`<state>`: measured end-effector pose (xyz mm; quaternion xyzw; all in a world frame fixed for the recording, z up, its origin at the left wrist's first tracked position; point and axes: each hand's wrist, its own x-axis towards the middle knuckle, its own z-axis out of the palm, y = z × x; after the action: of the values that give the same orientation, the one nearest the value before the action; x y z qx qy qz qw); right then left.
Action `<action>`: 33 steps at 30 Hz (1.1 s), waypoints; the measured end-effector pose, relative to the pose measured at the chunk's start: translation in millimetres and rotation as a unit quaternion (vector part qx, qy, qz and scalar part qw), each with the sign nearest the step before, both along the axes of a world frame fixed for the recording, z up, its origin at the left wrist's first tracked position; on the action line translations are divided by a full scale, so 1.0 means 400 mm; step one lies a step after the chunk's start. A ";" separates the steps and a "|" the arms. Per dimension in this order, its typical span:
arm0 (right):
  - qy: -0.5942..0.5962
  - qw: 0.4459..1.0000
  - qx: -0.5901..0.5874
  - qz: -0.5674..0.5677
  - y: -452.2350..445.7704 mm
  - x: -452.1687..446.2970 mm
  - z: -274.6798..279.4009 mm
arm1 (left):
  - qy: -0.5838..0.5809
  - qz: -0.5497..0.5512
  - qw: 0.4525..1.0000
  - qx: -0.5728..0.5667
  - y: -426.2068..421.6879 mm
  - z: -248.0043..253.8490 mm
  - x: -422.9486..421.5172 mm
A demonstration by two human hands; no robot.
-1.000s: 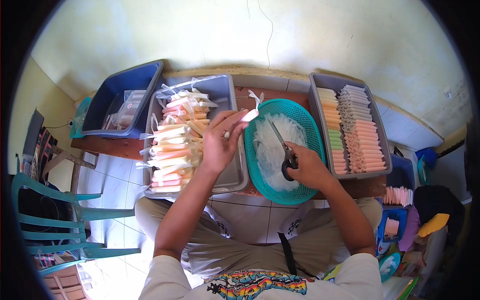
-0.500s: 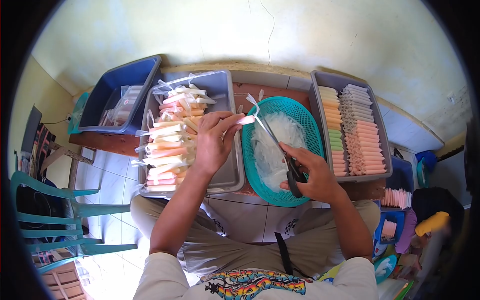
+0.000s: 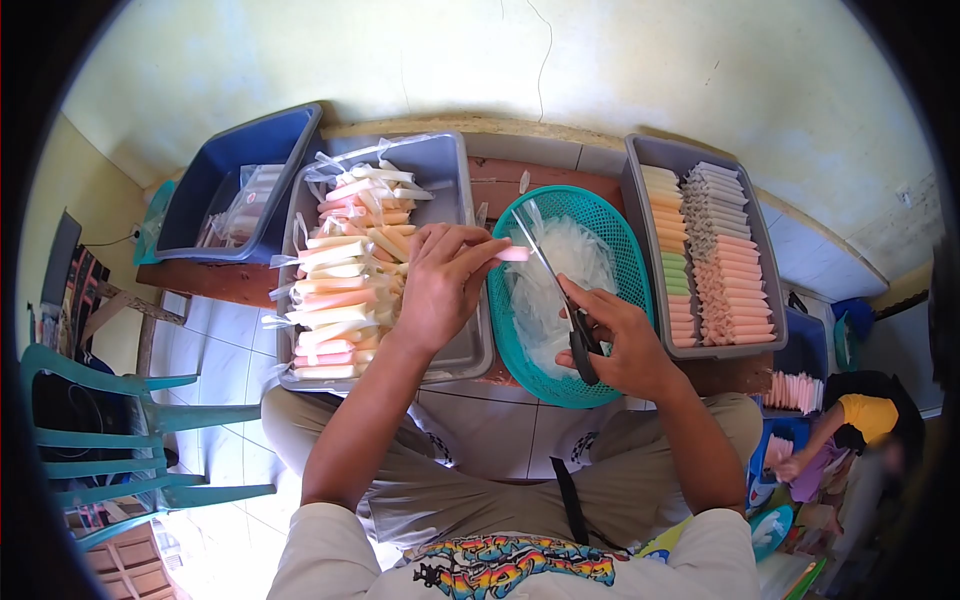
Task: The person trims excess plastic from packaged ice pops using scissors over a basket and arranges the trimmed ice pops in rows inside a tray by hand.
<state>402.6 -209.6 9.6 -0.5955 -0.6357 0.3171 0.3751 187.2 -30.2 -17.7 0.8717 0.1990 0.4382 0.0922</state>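
Note:
My left hand (image 3: 445,275) pinches a pink ice pop (image 3: 514,254) in a clear plastic tube, its end pointing right over the rim of a teal mesh basket (image 3: 632,240). My right hand (image 3: 628,345) grips black-handled scissors (image 3: 581,345), with the blades angled up and left just beyond the pop's end. Clear plastic scraps (image 3: 565,300) fill the basket below. Left of it, a grey tub (image 3: 462,345) holds many pale yellow, orange and pink ice pops (image 3: 335,285) with loose plastic tails. My left palm hides part of that pile.
A second grey tub (image 3: 690,150) at right holds neat rows of pops. A blue tub (image 3: 235,145) with plastic packs stands at far left. Teal chair (image 3: 150,435) lies left. A co-worker's yellow sleeve (image 3: 868,416) and arm reach toward a blue container at lower right.
The twisted plastic tail at the pop's end is cut off, and a loose clear scrap shows by the blade tips. A co-worker's arm has come into view at right.

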 end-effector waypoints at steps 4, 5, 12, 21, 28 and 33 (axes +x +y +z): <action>0.005 1.000 0.000 0.001 0.000 0.002 -0.006 | 0.005 0.001 1.000 0.007 -0.003 0.003 0.001; 0.006 1.000 0.000 0.001 0.000 0.001 -0.007 | 0.009 0.003 1.000 0.008 -0.003 0.002 0.001; 0.007 1.000 -0.015 -0.004 -0.004 0.001 -0.012 | 0.018 0.004 1.000 0.004 -0.007 -0.004 0.001; 0.067 0.997 -0.034 0.012 -0.008 0.010 -0.048 | 0.025 0.031 0.999 0.009 -0.005 -0.012 0.005; 0.043 0.997 -0.057 0.008 -0.009 0.008 -0.040 | 0.045 0.034 0.998 -0.001 -0.008 -0.015 0.001; 0.096 0.992 -0.078 -0.005 -0.011 0.004 -0.041 | 0.052 0.039 0.998 -0.001 -0.006 -0.018 -0.002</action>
<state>404.1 -214.1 -7.0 -0.5932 -0.5665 0.4197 0.3886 186.4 -32.8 -25.0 0.8847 0.2376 0.3955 0.0660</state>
